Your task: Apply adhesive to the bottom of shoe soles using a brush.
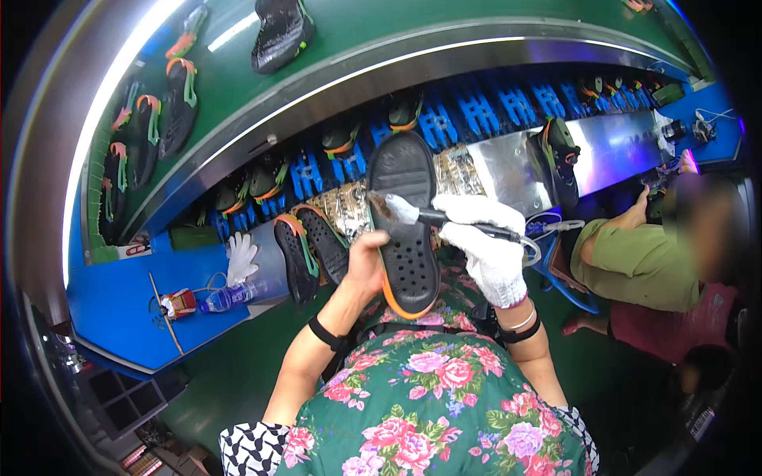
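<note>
My bare left hand [367,258] is closed on the left edge of a black shoe sole [411,278]. The sole stands lengthwise in front of my chest, with small holes in its lower half and an orange rim at the lower end. In a white knit glove, my right hand [486,238] grips the dark handle of a brush [403,209]. The brush's pale head and brown tip lie across the middle of the sole; whether the tip touches it I cannot tell. Left of my left hand are two black shoes [297,258] with orange trim.
Behind the sole runs a line of blue racks [476,115], some carrying shoes. A dark shoe [558,155] stands on the metal ledge [508,170]. More shoes lie on the green belt [357,32]. A bottle [226,297] and a white glove [240,258] lie at left. Another person sits at right.
</note>
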`<state>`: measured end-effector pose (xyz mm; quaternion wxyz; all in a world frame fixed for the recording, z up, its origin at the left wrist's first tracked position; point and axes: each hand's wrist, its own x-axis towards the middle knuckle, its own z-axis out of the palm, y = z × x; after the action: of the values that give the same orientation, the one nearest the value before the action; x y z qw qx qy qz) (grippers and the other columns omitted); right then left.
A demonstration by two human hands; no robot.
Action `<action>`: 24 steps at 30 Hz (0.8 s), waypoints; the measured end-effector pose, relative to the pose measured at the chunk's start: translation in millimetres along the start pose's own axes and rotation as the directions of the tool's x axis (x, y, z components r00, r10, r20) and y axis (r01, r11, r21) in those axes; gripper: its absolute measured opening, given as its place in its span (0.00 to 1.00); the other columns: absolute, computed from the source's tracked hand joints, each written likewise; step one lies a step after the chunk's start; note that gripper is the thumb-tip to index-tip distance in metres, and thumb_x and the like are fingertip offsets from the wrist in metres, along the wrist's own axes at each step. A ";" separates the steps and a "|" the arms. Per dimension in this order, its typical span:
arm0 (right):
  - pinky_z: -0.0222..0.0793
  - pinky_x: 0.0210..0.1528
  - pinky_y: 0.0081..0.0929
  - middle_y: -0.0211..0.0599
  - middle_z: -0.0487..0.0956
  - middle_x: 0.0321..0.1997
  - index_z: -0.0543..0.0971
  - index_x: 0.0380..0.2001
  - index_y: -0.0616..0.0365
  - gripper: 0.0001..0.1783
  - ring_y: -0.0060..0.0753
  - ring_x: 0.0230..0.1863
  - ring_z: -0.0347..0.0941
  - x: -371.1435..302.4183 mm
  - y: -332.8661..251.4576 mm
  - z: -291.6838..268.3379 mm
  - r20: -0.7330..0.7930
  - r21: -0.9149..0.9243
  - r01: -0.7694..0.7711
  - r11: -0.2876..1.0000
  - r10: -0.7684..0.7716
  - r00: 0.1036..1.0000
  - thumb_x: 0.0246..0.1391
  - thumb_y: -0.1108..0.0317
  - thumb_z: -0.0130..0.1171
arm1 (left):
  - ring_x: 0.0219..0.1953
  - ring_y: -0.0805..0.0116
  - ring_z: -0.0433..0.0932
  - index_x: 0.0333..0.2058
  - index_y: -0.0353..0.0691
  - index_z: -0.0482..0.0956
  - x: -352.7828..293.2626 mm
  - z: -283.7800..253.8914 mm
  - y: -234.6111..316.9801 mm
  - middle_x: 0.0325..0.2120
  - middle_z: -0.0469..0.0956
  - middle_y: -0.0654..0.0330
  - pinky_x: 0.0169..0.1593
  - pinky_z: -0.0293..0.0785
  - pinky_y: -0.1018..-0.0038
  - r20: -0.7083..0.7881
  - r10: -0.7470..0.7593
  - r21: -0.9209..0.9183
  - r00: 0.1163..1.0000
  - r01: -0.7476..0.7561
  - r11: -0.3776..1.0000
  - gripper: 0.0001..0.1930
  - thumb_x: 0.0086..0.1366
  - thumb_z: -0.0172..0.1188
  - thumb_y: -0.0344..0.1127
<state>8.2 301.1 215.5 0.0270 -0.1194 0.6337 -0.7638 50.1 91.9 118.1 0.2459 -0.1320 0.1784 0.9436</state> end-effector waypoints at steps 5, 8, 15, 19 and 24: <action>0.78 0.48 0.29 0.46 0.87 0.45 0.87 0.36 0.64 0.10 0.33 0.43 0.83 7.9 5.4 3.0 -0.015 0.023 0.049 0.999 -0.048 0.999 0.47 0.79 0.70 | 0.49 0.46 0.81 0.61 0.35 0.70 9.4 42.5 10.9 0.50 0.80 0.42 0.58 0.75 0.51 0.085 0.042 -0.380 0.996 -0.007 0.925 0.54 0.58 0.43 0.84; 0.78 0.47 0.30 0.45 0.87 0.43 0.87 0.36 0.64 0.10 0.34 0.42 0.83 12.7 4.9 4.6 -0.003 -0.086 0.064 0.994 -0.065 0.998 0.47 0.79 0.70 | 0.48 0.47 0.81 0.60 0.35 0.71 13.5 48.5 11.8 0.49 0.80 0.43 0.56 0.77 0.51 0.154 0.067 -0.433 0.986 0.007 0.902 0.55 0.58 0.37 0.86; 0.78 0.42 0.29 0.44 0.87 0.38 0.86 0.33 0.62 0.10 0.35 0.37 0.83 34.5 -6.7 11.1 0.034 -0.339 0.331 0.881 -0.340 0.940 0.44 0.80 0.70 | 0.56 0.57 0.76 0.64 0.45 0.69 25.9 32.0 10.1 0.57 0.76 0.57 0.62 0.71 0.58 -0.035 0.146 -0.257 0.989 -0.150 0.955 0.43 0.67 0.39 0.77; 0.78 0.45 0.31 0.44 0.87 0.41 0.86 0.36 0.61 0.11 0.39 0.41 0.83 40.2 -4.2 0.4 0.110 -0.416 0.448 0.791 -0.445 0.889 0.47 0.79 0.68 | 0.62 0.57 0.72 0.66 0.49 0.67 30.3 46.3 5.1 0.62 0.72 0.61 0.66 0.66 0.58 -0.057 0.185 -0.155 0.981 -0.192 0.969 0.40 0.69 0.42 0.73; 0.78 0.44 0.31 0.43 0.86 0.43 0.86 0.40 0.60 0.14 0.42 0.41 0.83 48.2 1.0 3.8 0.101 -0.463 0.505 0.729 -0.522 0.847 0.46 0.77 0.69 | 0.64 0.57 0.70 0.68 0.49 0.64 30.6 42.0 1.4 0.64 0.70 0.62 0.68 0.64 0.58 0.092 0.197 -0.188 0.976 -0.177 0.966 0.42 0.69 0.37 0.75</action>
<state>-37.9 288.0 222.3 -0.2264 -0.2787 0.7426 -0.5653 16.8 120.4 146.0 0.1521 -0.0841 0.0909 0.9806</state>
